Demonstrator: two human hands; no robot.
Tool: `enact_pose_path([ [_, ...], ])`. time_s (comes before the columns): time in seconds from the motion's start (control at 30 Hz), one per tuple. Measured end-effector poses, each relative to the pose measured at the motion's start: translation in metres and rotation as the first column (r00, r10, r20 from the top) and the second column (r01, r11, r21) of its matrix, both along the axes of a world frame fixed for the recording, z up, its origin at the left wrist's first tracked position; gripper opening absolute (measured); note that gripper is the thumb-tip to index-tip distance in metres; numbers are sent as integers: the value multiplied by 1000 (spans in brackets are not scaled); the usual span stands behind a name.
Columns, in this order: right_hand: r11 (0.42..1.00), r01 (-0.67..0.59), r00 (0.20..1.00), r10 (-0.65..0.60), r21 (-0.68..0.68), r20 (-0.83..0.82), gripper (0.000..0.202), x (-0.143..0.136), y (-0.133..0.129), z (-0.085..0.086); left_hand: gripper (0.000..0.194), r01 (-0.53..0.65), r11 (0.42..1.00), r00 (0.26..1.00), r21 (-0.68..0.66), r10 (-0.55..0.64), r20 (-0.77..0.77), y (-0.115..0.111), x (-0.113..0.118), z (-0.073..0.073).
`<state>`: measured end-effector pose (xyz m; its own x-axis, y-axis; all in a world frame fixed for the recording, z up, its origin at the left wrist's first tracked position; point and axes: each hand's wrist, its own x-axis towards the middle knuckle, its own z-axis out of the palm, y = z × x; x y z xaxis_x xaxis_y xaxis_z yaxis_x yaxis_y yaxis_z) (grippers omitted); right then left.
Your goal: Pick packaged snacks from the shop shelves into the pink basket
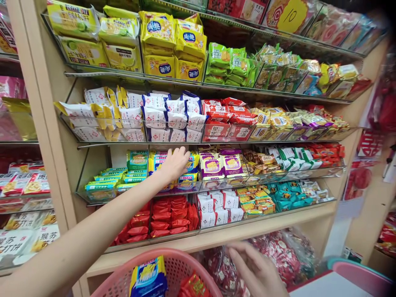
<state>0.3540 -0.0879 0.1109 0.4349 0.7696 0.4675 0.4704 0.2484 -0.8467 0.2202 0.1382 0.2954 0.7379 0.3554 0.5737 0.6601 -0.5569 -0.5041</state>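
Note:
My left hand [177, 163] reaches over a shelf bin of blue and yellow biscuit packets [187, 181]. Its fingers are curled down among them; the fingertips are hidden, so what they grip cannot be made out. Green soda biscuit packets [137, 160] lie to its left, purple and cream ones [232, 164] to its right. Low on the right, my right hand [258, 270] hovers beside a pink plastic basket [123, 268], fingers loosely bent and apart, nothing visible in them. Inside the basket are a blue and yellow biscuit packet [148, 277] and red packets [194, 285].
Clear dividers and a front lip [173, 190] edge the bins. Above are white-wrapped packets [165, 111] and yellow packs [173, 37]; below, red packets [170, 216]. Bagged red goods [286, 255] sit under the bottom ledge. A teal and pink rim [361, 272] stands at lower right.

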Motion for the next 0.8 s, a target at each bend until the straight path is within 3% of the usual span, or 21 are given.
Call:
enact_pose_path([
  [0.13,997,-63,959,49,41,280,30,6,34,50,19,97,992,995,-80,-95,25,4,-3,7],
  [0.23,989,-89,906,31,118,422,27,7,58,72,16,206,972,976,-117,-196,94,11,-8,8],
  [0.43,975,-165,727,18,150,687,20,-6,96,94,22,353,930,932,-105,-339,130,31,-18,9],
  [0.7,940,-313,421,7,138,907,31,-50,143,120,26,404,915,912,22,-404,73,33,-28,15],
  [0.8,945,-293,390,-19,143,921,35,-62,154,123,24,415,909,908,48,-417,44,28,-32,17],
])
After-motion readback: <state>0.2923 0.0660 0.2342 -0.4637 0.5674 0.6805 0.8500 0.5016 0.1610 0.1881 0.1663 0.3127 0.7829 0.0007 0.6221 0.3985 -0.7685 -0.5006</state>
